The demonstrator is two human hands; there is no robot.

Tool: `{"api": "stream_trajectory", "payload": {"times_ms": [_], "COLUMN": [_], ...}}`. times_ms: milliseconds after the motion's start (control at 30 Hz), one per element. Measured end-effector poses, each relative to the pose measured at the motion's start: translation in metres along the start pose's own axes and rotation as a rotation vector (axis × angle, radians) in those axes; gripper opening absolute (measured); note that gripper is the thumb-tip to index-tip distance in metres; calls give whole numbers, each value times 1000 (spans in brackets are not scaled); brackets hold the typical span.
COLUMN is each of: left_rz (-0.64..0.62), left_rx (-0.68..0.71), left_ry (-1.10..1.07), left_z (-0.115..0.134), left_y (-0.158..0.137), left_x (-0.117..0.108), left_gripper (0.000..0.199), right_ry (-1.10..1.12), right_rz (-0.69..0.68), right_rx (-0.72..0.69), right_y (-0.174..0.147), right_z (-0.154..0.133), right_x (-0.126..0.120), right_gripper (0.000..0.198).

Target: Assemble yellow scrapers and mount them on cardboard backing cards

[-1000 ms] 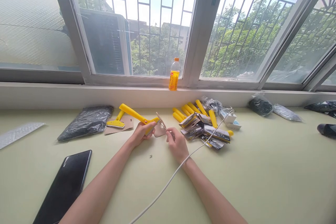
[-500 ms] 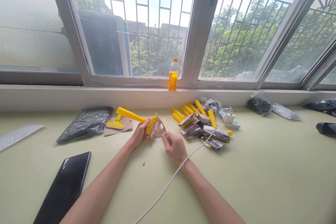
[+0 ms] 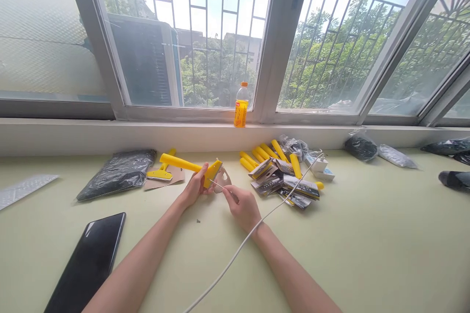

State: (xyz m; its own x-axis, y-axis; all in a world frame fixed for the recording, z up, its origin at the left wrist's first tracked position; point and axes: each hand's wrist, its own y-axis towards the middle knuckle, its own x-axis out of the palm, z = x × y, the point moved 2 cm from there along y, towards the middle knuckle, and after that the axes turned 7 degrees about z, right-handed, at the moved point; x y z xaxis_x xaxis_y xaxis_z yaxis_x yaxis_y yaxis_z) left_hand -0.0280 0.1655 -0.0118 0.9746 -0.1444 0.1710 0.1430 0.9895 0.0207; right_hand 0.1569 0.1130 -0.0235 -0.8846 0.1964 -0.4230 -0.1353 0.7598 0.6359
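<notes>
My left hand [image 3: 196, 184] is closed around a yellow scraper [image 3: 179, 162] near its head, the long handle pointing left. A thin metal rod [image 3: 216, 184], perhaps a hex key, is pinched in my right hand [image 3: 244, 205]. Its tip is at the scraper's yellow head; whether it sits in a hole is too small to tell. Behind the head shows a brownish, part-transparent piece [image 3: 224, 178] with cut-outs, partly hidden by my fingers. A small metal piece [image 3: 198, 221], like a screw, lies on the table in front of my left hand.
Another yellow scraper [image 3: 160, 174] lies on brown card beside a black plastic-wrapped packet [image 3: 119, 173]. Several yellow-handled scrapers in printed sleeves [image 3: 284, 181] are piled right. A white cable [image 3: 235, 257] crosses above my right wrist. A black phone [image 3: 88, 259] lies left; an orange bottle [image 3: 240, 107] stands on the sill.
The rod in my right hand now shows plainly, reaching left to the scraper head. The small metal piece lies slightly farther from me and turned. My left hand still holds the scraper.
</notes>
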Motion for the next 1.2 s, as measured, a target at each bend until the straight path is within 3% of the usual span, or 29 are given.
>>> {"api": "stream_trajectory", "payload": {"times_ms": [800, 967, 1200], "left_rz": [41, 87, 101], "left_rx": [106, 145, 315], "left_ry": [102, 231, 463], "left_z": [-6, -9, -11], "left_y": [0, 0, -4], "left_x": [2, 4, 8], "left_gripper": [62, 61, 58], "right_ry": [-19, -69, -138], "right_rz": [32, 10, -51], "right_rx": [-42, -33, 42], "right_y": [-1, -2, -3], "right_z": [0, -1, 2], "right_x": [0, -1, 1], "right_gripper": [31, 34, 38]}}
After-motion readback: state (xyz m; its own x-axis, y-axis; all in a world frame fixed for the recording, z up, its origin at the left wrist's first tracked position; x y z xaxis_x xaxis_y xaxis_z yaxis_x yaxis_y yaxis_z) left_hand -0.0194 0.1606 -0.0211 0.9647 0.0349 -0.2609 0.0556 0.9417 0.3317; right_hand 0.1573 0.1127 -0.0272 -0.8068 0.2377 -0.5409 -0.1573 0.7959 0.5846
